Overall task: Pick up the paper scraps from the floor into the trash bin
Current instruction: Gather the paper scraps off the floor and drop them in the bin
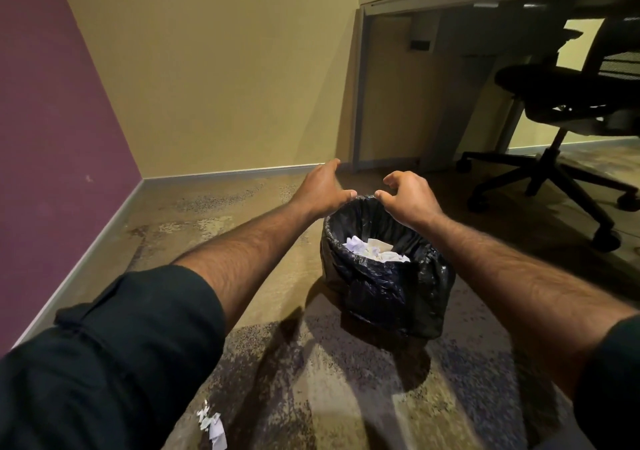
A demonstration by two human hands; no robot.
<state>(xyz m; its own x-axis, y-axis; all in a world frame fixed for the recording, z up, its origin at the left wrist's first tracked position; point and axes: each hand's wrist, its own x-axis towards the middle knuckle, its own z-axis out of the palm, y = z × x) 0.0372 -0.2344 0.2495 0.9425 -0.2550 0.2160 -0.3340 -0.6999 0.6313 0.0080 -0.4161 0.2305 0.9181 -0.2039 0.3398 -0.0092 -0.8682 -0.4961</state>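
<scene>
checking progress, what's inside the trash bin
Crumpled white paper scraps lie in the trash bin, which has a black liner. What lies beneath them, and the bin's bottom, is covered.

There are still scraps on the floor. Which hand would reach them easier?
Probably the left hand: the scraps lie under the left arm, while the right hand is across the bin.

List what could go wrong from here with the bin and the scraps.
1. Both hands, left and right, reach over the far rim of the bin. Pulling on the loose black liner alone may slip it off or tip the bin, spilling the paper inside.
2. Scraps lie on the carpet beside the left sleeve, away from the bin and outside the hands' focus; they might get missed or stepped on.
</scene>
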